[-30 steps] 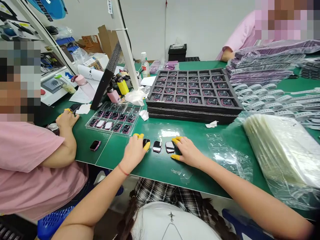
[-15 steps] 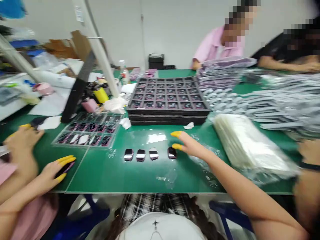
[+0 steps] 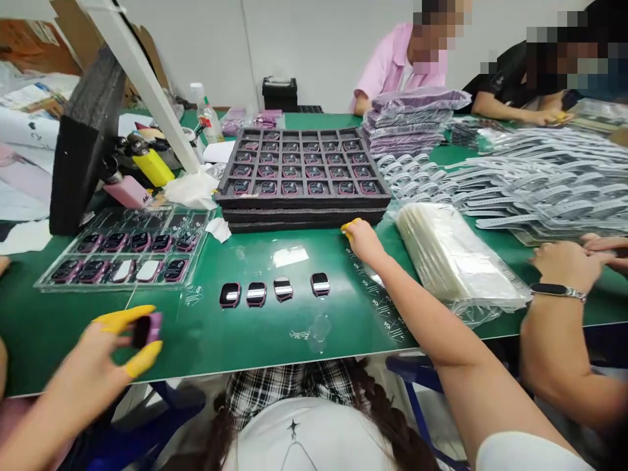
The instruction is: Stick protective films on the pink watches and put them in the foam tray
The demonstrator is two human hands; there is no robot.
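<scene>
My left hand (image 3: pixel 122 343), with yellow finger cots, grips a watch (image 3: pixel 146 330) with a dark screen and pinkish-purple case, held between thumb and fingers above the table's near edge. My right hand (image 3: pixel 366 242) reaches forward, its yellow-tipped fingers pinched together by the front of the black foam tray (image 3: pixel 304 216). What they hold, if anything, is hidden. A clear film strip with white print (image 3: pixel 373 288) lies along and partly under that forearm; whether the fingers touch it I cannot tell. Between my hands, several strapless watches (image 3: pixel 256 294) lie in a row, screens up.
A clear blister tray of watches (image 3: pixel 118 284) lies at left. At right are a stack of clear bags (image 3: pixel 446 255) and many pale straps (image 3: pixel 549 176). A slanted white post (image 3: pixel 147 85) and bottles (image 3: pixel 152 163) stand behind. A co-worker's hands (image 3: pixel 564 268) work at right.
My left hand has lifted the watch off the table and turned it. The right hand has moved from the rightmost watch toward the foam tray, its fingers closing. The view has shifted.
</scene>
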